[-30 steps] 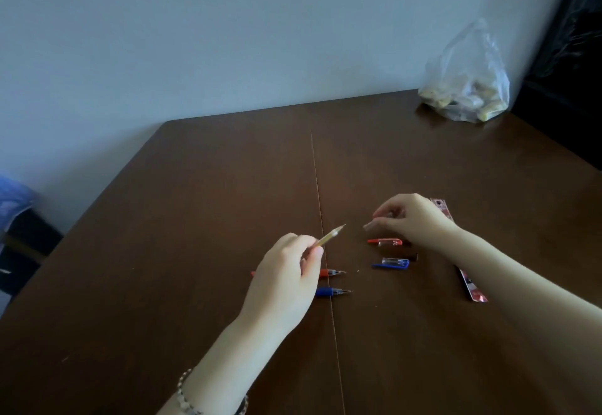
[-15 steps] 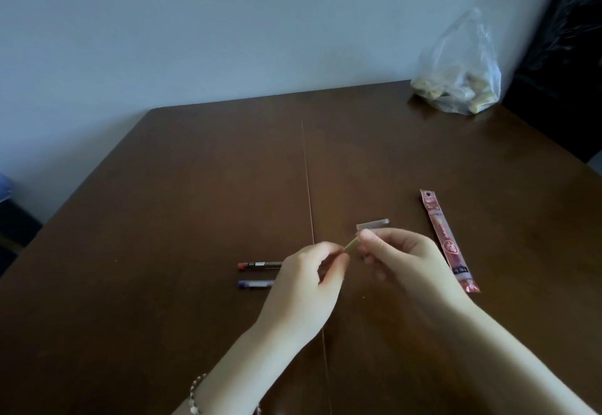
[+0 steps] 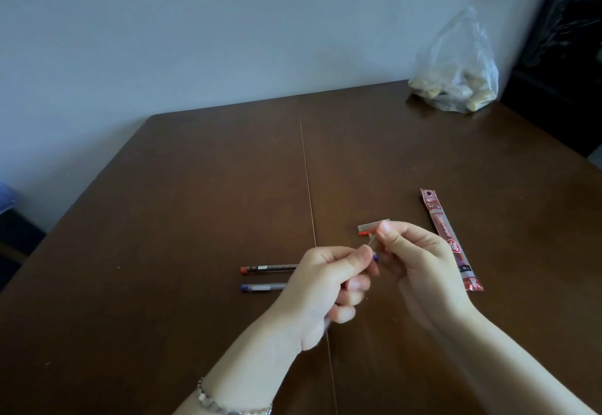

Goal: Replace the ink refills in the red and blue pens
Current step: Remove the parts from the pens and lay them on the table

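Note:
My left hand is closed around a thin pale refill, whose tail end shows below the palm. My right hand pinches a small clear cap with a blue bit at the refill's tip, so the two hands meet above the table. A red pen and a blue pen lie side by side on the table, their right ends hidden behind my left hand. A clear cap with a red clip lies just beyond my right fingers. A red refill packet lies to the right.
The brown wooden table has a seam running down its middle. A clear plastic bag with pale lumps sits at the far right corner by the wall. A dark cabinet stands to the right of the table.
My right hand left the caps on the table and came to the left hand with a small cap in its fingers. The refill's tip is now covered by the two hands.

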### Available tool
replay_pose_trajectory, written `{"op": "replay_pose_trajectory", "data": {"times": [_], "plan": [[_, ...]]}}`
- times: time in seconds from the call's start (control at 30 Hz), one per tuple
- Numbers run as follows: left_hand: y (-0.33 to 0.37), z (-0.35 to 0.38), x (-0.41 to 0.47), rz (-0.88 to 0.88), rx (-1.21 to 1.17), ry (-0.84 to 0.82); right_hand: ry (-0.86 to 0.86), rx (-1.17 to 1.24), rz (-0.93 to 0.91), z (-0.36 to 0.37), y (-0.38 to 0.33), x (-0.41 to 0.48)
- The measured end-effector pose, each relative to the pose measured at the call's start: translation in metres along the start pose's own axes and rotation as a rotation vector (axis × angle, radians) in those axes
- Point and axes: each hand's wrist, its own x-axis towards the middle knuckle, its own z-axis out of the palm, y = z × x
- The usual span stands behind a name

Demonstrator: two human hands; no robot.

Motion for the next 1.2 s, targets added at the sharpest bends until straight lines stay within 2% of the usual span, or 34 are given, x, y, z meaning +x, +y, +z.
{"op": "replay_pose_trajectory", "data": {"times": [0.07,0.2,0.33,0.4,0.5,0.6,0.67,0.83,0.97,1.07,1.2], "plan": [[0.003,0.001,-0.001,-0.040,-0.096,-0.073,-0.023,-0.005,-0.022,0.000,-0.002,-0.002],[0.002,-0.002,-0.001,-0.054,-0.073,-0.118,-0.046,0.007,-0.038,0.000,-0.003,-0.006],[0.003,-0.001,-0.002,-0.162,-0.423,-0.382,-0.107,0.043,-0.086,0.003,-0.004,-0.008],[0.001,-0.001,0.001,-0.117,-0.369,-0.327,-0.130,0.035,-0.041,0.001,-0.003,-0.005],[-0.003,-0.004,0.003,-0.030,-0.155,-0.136,-0.149,0.069,0.106,-0.006,0.000,-0.001],[-0.007,-0.007,0.002,0.023,0.060,-0.037,-0.111,-0.134,0.153,-0.010,-0.002,0.002],[-0.008,-0.008,0.000,0.039,0.154,-0.016,-0.091,-0.218,0.164,-0.009,-0.003,0.002],[-0.008,-0.009,-0.002,0.064,0.212,0.011,-0.143,-0.166,0.199,-0.009,-0.006,0.002],[-0.009,-0.009,-0.002,0.089,0.318,0.031,-0.165,-0.271,0.240,-0.010,-0.006,0.002],[-0.008,-0.009,-0.003,0.099,0.335,0.036,-0.185,-0.167,0.249,-0.011,-0.007,0.002],[-0.010,-0.008,-0.002,0.109,0.400,0.046,-0.188,-0.253,0.233,-0.011,-0.008,0.002]]}}
